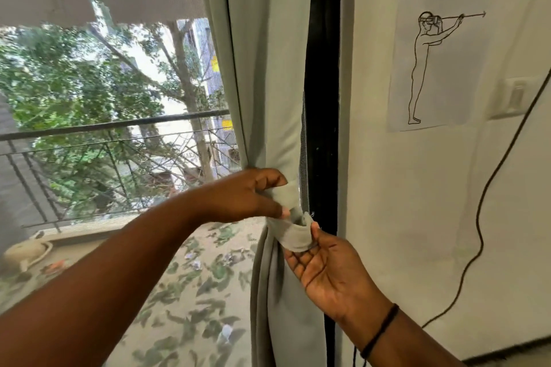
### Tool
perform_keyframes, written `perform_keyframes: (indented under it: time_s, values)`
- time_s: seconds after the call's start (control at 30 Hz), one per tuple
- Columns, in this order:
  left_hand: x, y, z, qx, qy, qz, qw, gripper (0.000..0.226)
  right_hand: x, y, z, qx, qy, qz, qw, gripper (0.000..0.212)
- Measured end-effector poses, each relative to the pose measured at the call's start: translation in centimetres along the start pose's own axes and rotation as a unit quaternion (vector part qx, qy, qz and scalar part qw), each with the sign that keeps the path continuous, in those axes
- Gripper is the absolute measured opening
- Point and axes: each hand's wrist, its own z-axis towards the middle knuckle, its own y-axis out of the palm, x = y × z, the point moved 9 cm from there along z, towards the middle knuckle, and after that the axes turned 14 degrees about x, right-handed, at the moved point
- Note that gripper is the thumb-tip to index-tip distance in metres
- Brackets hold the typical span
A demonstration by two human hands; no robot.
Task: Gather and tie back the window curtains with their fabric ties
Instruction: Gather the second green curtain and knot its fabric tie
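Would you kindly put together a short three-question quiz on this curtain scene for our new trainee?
1. True or false: the curtain is gathered at the window's right side, beside the black frame.
2. Which hand holds the fabric tie from below, palm up? A) left hand B) right hand
3. Fill in: the paper sheet on the wall shows a line drawing of a standing ____.

Key
1. True.
2. B. The right hand's thumb presses the tie's loose end against its fingers; the left hand pinches the tie higher up, against the curtain.
3. Person, arms stretched forward.
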Motion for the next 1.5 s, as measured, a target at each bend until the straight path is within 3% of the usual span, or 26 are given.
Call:
perform_keyframes:
  time_s: [0.1, 0.23, 0.47, 0.63, 0.77, 0.93, 1.1, 1.17, 1.3, 1.4, 1.5]
  values:
    - [-0.4, 0.0, 0.0, -0.009, -0.015, -0.056, 0.998, 0.034, 0.9, 0.0, -0.3, -0.003, -0.004, -0.031, 1.000, 0.025]
    - [-1.3, 0.0, -0.2, -0.020, -0.029, -0.068, 0.997, 0.030, -0.1, 0.9, -0.7, -0.023, -0.075, -0.109, 0.991, 0.018]
    - [-1.5, 0.4, -0.4, -0.008, -0.053, -0.059, 0.997, 0.061, -1.8, 2.3, -0.6, -0.025, -0.168, -0.247, 0.954, 0.013]
    - [0.1, 1.2, -0.4, -0.039, -0.047, -0.058, 0.996, 0.046, -2.9, 2.0, -0.4, -0.026, -0.163, -0.198, 0.966, 0.027]
    - [1.5, 1.8, -0.6, -0.016, -0.036, -0.051, 0.998, 0.069, -4.1, 2.1, -0.7, -0.071, -0.139, -0.201, 0.967, 0.022]
    - [2.9, 2.7, -0.3, 0.011, -0.031, -0.052, 0.998, 0.057, -6.0, 1.3, -0.4, -0.074, -0.153, -0.231, 0.958, 0.021]
    - [3.8, 3.3, 0.0, 0.032, -0.031, -0.025, 0.999, 0.050, -7.3, 1.2, -0.5, -0.082, -0.171, -0.248, 0.950, 0.033]
    - [3.9, 3.1, 0.3, 0.046, -0.029, 0.003, 0.999, 0.057, -7.5, 1.3, -0.5, -0.090, -0.156, -0.223, 0.958, 0.033]
    - [4.6, 3.5, 0.6, 0.065, -0.039, 0.037, 0.996, 0.047, -7.5, 0.8, 0.4, -0.067, -0.092, -0.115, 0.987, 0.015]
    - [4.4, 3.6, 0.6, 0.077, -0.060, 0.040, 0.994, 0.046, -7.4, 0.4, 1.1, -0.056, -0.055, -0.056, 0.995, 0.051]
    - [3.9, 2.8, 0.5, 0.091, -0.070, 0.053, 0.992, 0.056, -7.1, 0.9, 0.8, -0.090, -0.034, -0.045, 0.994, 0.044]
